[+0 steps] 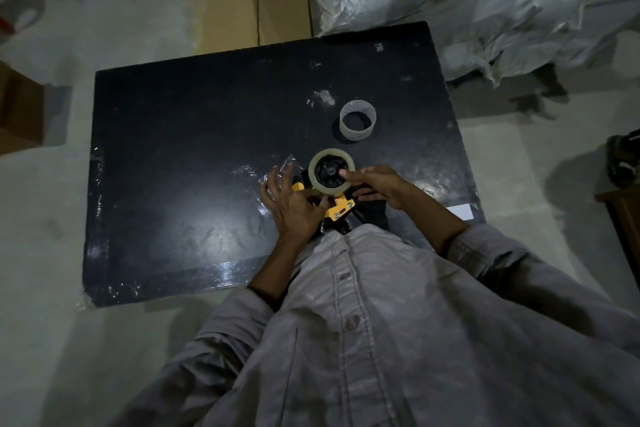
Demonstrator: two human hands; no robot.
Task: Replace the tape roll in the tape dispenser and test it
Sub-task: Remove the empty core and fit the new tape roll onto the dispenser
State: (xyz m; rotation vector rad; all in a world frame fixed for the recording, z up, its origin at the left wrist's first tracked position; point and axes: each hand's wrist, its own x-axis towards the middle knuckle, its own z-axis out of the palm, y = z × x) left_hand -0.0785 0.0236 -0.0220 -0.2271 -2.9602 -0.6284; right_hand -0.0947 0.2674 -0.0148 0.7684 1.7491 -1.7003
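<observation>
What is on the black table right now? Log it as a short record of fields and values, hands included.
surface: black table
tool: yellow tape dispenser, near the table's front edge
new roll: tape roll seated on the dispenser's black hub
old core: empty tape core, upright on the table, apart from the dispenser
left hand: gripping the dispenser's yellow frame
right hand: fingertips on the roll's side
loose tape: clear strip by the left fingers

Left hand [292, 206] palm down, fingers spread and curled, thumb tucked inward, right hand [375, 185] opposite it, index finger extended toward the left, both forearms bare, grey sleeves rolled to elbows
</observation>
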